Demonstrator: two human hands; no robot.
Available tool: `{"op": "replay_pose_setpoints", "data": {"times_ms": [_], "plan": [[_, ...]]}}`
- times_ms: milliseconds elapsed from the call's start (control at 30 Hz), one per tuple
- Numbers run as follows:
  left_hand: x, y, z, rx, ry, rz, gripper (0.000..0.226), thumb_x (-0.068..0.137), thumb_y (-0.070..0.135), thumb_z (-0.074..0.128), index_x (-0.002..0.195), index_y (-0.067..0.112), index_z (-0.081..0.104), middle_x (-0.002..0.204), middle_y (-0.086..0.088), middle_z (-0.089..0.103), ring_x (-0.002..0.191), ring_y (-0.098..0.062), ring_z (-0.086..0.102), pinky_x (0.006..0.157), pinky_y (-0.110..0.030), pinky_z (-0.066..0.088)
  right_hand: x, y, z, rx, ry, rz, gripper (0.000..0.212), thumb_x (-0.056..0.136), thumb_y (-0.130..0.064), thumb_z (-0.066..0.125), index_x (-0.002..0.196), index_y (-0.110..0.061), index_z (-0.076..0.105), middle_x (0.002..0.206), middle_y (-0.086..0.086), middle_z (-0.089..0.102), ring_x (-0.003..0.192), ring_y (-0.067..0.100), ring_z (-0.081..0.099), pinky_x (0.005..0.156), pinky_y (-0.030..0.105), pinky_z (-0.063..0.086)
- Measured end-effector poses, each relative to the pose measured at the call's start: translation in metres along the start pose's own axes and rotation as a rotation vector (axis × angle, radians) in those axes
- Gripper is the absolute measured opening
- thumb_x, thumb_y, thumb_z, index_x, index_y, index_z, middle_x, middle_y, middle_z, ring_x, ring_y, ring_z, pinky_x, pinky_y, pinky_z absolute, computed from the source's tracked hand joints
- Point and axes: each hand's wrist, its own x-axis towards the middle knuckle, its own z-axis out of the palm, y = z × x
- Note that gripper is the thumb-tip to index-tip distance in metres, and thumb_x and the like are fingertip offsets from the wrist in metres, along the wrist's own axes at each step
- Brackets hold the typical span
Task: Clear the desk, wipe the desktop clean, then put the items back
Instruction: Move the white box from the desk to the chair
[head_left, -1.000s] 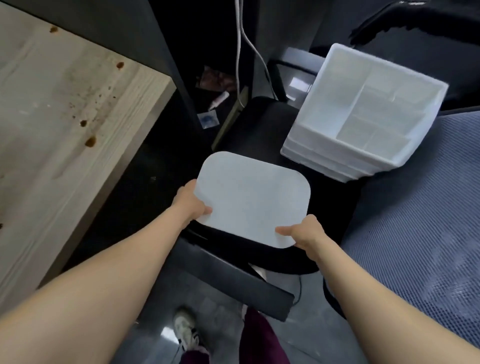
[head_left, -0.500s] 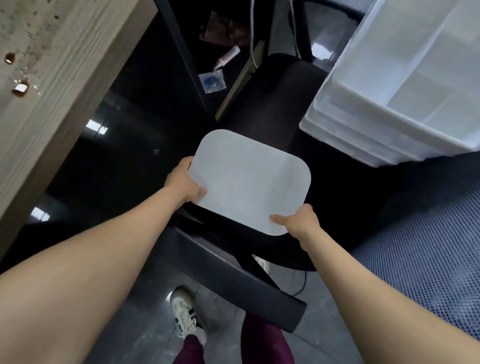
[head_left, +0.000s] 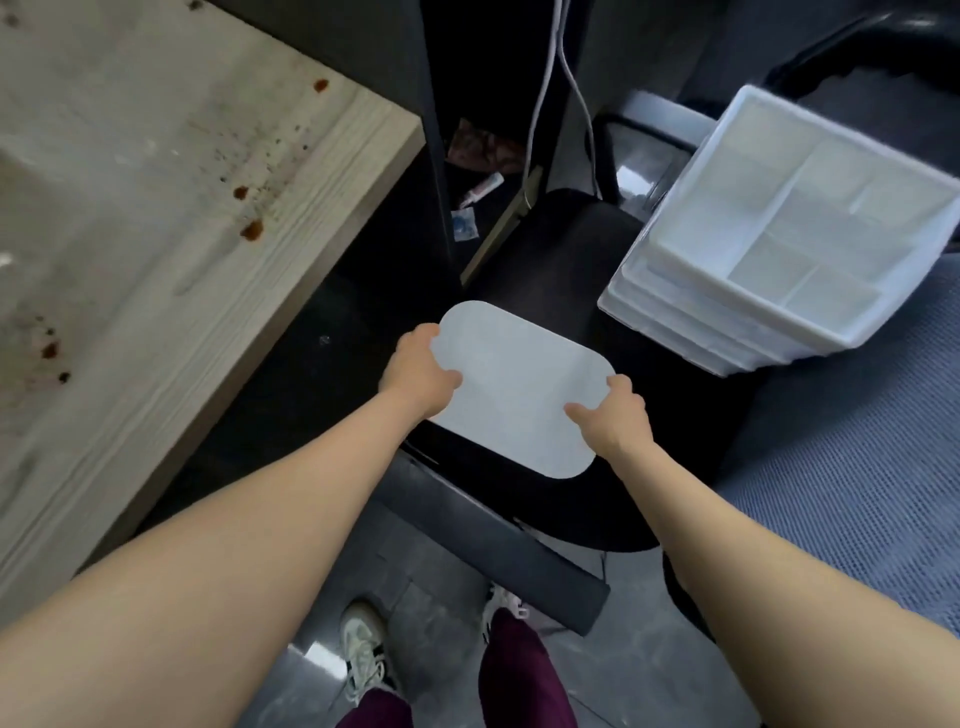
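Both hands on the white pad (head_left: 519, 387), held over the black chair seat (head_left: 561, 249).

Left hand (head_left: 415, 374) grips its left edge, thumb on top; right hand (head_left: 613, 415) pinches its right edge. I see the stained wooden desk (head_left: 156, 234) to the left, and white stacked trays (head_left: 779, 249) on the seat's far right.

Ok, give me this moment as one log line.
stage: clearing | hands: left and right grip mat | mat: over chair seat | desk: stained, unwiped
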Motion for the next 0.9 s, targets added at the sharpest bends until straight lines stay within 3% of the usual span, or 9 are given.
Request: {"op": "replay_pose_setpoints", "data": {"times_ms": [233, 367, 533, 733, 800, 900], "plan": [[-0.079, 0.026, -0.073, -0.156, 0.047, 0.179, 0.046, 0.090, 0.015, 0.061, 0.134, 0.015, 0.046, 0.134, -0.005, 0.048, 0.115, -0.018, 0.052, 0.089, -0.026, 0.042, -0.098, -0.087, -0.021, -0.013, 0.077, -0.246, 0.057, 0.093, -0.028, 0.059, 0.140, -0.007, 0.035, 0.141, 0.014, 0.040, 0.123, 0.029, 0.047, 0.086, 0.029, 0.038], [-0.121, 0.009, -0.141, -0.242, 0.125, 0.230, 0.043, 0.090, 0.012, 0.060, 0.132, 0.011, 0.048, 0.133, -0.007, 0.051, 0.116, -0.021, 0.053, 0.096, -0.033, 0.045, -0.169, -0.139, -0.012, -0.011, 0.124, -0.358, 0.048, 0.093, -0.026, 0.059, 0.134, -0.008, 0.043, 0.133, 0.012, 0.048, 0.114, 0.027, 0.051, 0.083, 0.030, 0.040], [-0.164, -0.047, -0.243, -0.317, 0.251, 0.243, 0.043, 0.089, 0.009, 0.059, 0.131, 0.009, 0.049, 0.132, -0.011, 0.051, 0.114, -0.026, 0.054, 0.090, -0.031, 0.045, -0.257, -0.212, 0.024, -0.023, 0.115, -0.474, 0.045, 0.092, -0.023, 0.061, 0.131, -0.006, 0.048, 0.126, 0.012, 0.053, 0.112, 0.028, 0.053, 0.089, 0.034, 0.045], [-0.201, -0.132, -0.350, -0.373, 0.431, 0.189, 0.045, 0.090, 0.013, 0.061, 0.133, 0.010, 0.047, 0.136, -0.008, 0.048, 0.120, -0.022, 0.050, 0.083, -0.025, 0.043, -0.335, -0.291, 0.096, 0.007, -0.015, -0.569, 0.043, 0.093, -0.019, 0.059, 0.132, -0.008, 0.046, 0.129, 0.013, 0.052, 0.111, 0.027, 0.054, 0.078, 0.028, 0.039], [-0.210, -0.164, -0.379, -0.414, 0.487, 0.149, 0.045, 0.090, 0.014, 0.061, 0.133, 0.011, 0.047, 0.134, -0.007, 0.048, 0.117, -0.021, 0.051, 0.076, -0.022, 0.040, -0.356, -0.317, 0.124, -0.025, -0.054, -0.606, 0.042, 0.092, -0.018, 0.061, 0.129, -0.005, 0.048, 0.127, 0.015, 0.054, 0.110, 0.028, 0.054, 0.083, 0.030, 0.044], [-0.215, -0.199, -0.406, -0.440, 0.554, 0.090, 0.042, 0.088, 0.016, 0.063, 0.128, 0.013, 0.050, 0.130, -0.008, 0.051, 0.113, -0.022, 0.053, 0.087, -0.027, 0.043, -0.374, -0.349, 0.156, -0.100, -0.051, -0.682, 0.041, 0.090, -0.022, 0.064, 0.125, -0.005, 0.052, 0.125, 0.015, 0.057, 0.114, 0.030, 0.055, 0.097, 0.038, 0.044]]}}
